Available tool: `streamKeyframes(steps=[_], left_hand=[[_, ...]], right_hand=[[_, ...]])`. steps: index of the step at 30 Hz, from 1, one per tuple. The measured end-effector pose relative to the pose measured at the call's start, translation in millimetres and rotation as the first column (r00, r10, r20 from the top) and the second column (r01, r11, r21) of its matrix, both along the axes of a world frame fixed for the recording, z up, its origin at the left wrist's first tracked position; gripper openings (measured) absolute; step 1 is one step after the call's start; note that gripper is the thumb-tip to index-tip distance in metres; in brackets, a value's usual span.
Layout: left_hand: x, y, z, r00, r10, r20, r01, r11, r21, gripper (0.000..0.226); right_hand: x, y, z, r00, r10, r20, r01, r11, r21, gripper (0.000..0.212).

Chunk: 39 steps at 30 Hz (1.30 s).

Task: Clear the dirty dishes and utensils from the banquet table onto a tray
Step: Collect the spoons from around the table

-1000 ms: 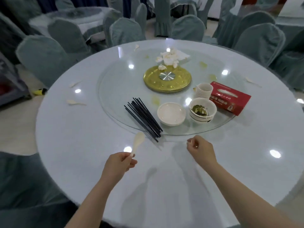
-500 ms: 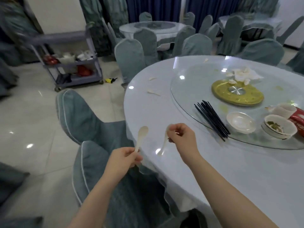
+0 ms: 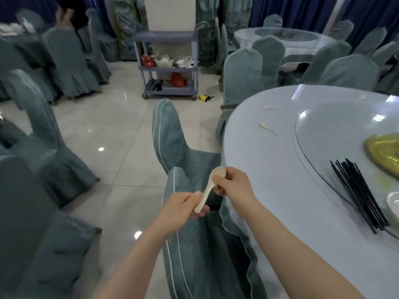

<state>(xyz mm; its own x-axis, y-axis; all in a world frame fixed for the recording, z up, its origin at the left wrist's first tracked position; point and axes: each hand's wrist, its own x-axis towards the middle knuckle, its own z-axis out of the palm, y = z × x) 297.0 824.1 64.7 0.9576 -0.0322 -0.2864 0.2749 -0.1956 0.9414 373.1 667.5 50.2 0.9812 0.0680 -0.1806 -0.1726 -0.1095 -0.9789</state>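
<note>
Two bare forearms, entering from the bottom edge and narrowing to slim wrists. No sleeves or cuffs anywhere along the visible length. Left hand (image 3: 183,206) and right hand (image 3: 234,186) both ungloved, without rings, watch or bracelet. Nails short and unpainted where visible. Nothing else of the body in view.

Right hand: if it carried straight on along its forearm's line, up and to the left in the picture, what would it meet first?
The spoon it already pinches with the left hand; past that, probably the covered chair's back, though depth is unclear.
</note>
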Motion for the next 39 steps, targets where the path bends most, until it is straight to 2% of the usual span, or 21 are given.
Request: streamKeyframes(steps=[4, 9, 16, 22, 29, 33, 39], left_hand=[[2.4, 20.3, -5.9, 0.998, 0.058, 0.034, -0.058, 0.998, 0.001, 0.015], [19.5, 62.2, -8.2, 0.989, 0.145, 0.017, -0.146, 0.989, 0.015, 0.021], [53.4, 167.5, -4.4, 0.984, 0.177, 0.018, -0.176, 0.984, -0.032, 0.023], [79.5, 267.3, -4.9, 0.952, 0.302, -0.043, -0.305, 0.946, -0.105, 0.016], [115.2, 347.8, -4.4, 0.936, 0.342, -0.081, -0.349, 0.93, -0.115, 0.013], [152.0, 388.0, -4.1, 0.92, 0.384, -0.081, -0.391, 0.912, -0.121, 0.013], [245.7, 429.8, -18.6, 0.905, 0.409, -0.119, -0.423, 0.895, -0.143, 0.016]], right_hand=[[3.2, 29.3, -2.6, 1.0, -0.003, 0.025, 0.004, 0.997, -0.072, 0.016], [21.2, 71.0, 2.8, 1.0, 0.002, 0.03, 0.001, 0.995, -0.102, 0.012], [54.2, 163.1, 9.4, 0.997, 0.076, 0.026, -0.076, 0.997, 0.021, 0.013], [89.5, 230.0, 9.4, 0.994, 0.055, -0.091, -0.043, 0.991, 0.123, 0.013], [135.2, 256.1, 6.3, 0.987, 0.03, -0.155, -0.015, 0.995, 0.096, 0.016], [176.3, 265.2, 11.3, 0.984, 0.037, -0.175, -0.005, 0.983, 0.183, 0.018], [268.3, 291.0, 20.5, 0.993, 0.011, -0.119, 0.025, 0.954, 0.3, 0.019]])
